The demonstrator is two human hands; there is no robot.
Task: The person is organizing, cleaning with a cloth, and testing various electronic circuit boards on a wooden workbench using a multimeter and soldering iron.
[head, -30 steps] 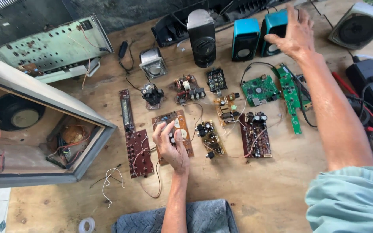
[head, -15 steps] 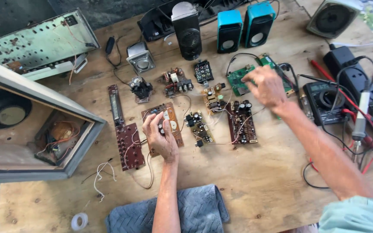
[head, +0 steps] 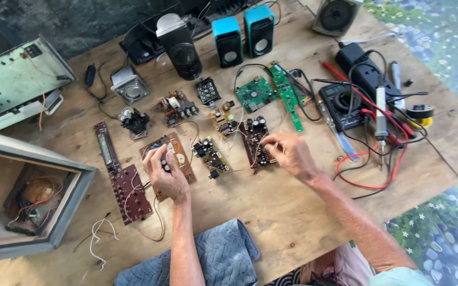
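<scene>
Fingers (head: 265, 143) of the right hand (head: 290, 154) are pinching the dark circuit board (head: 256, 142); left hand (head: 166, 172) is gripping the brown board (head: 178, 153) beneath it, both boards lying unlifted.

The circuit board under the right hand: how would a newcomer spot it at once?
Start at the two blue speakers at the wooden table's far edge and come down past the green boards. The dark reddish-brown rectangular circuit board lies there, black cylindrical capacitors on top; only it has the right hand on it.
</scene>
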